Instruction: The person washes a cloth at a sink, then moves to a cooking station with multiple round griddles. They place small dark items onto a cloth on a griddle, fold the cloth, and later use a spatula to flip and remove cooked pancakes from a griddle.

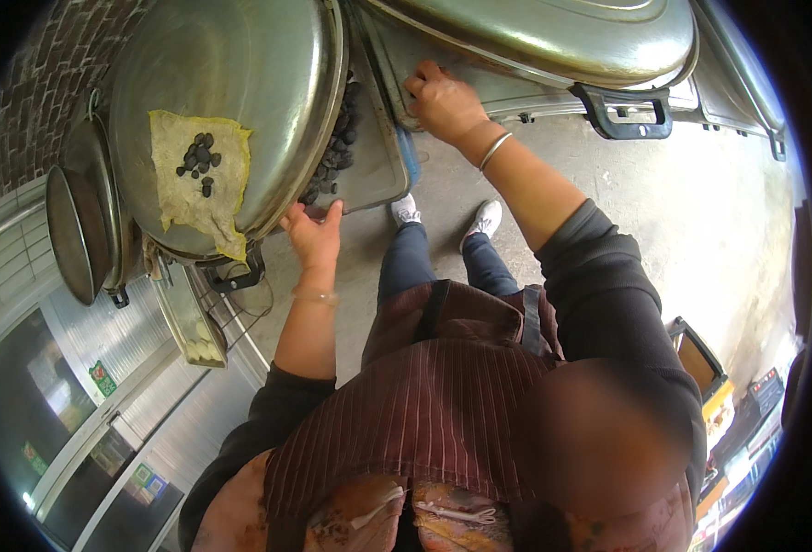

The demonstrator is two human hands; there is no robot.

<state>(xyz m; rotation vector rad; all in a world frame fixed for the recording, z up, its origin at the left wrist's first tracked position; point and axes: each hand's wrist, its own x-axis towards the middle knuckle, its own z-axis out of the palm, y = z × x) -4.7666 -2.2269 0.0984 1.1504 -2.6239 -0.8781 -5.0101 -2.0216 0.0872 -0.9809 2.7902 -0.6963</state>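
My left hand is at the near corner of a metal tray, close under the rim of a large lidded pan; its thumb is spread from the fingers, and its exact hold is unclear. Dark, pebble-like pieces lie along the tray's left side, partly hidden by the pan. My right hand has its fingers bent over the near edge of a second metal tray; the fingertips are hard to make out. On the left metal lid lies a yellow-edged cloth with several dark pieces on it.
A second large metal lid and a black-handled pan are at the upper right. Round pans hang at the left, above a narrow tray holding pale pieces. A framed black item stands on the right.
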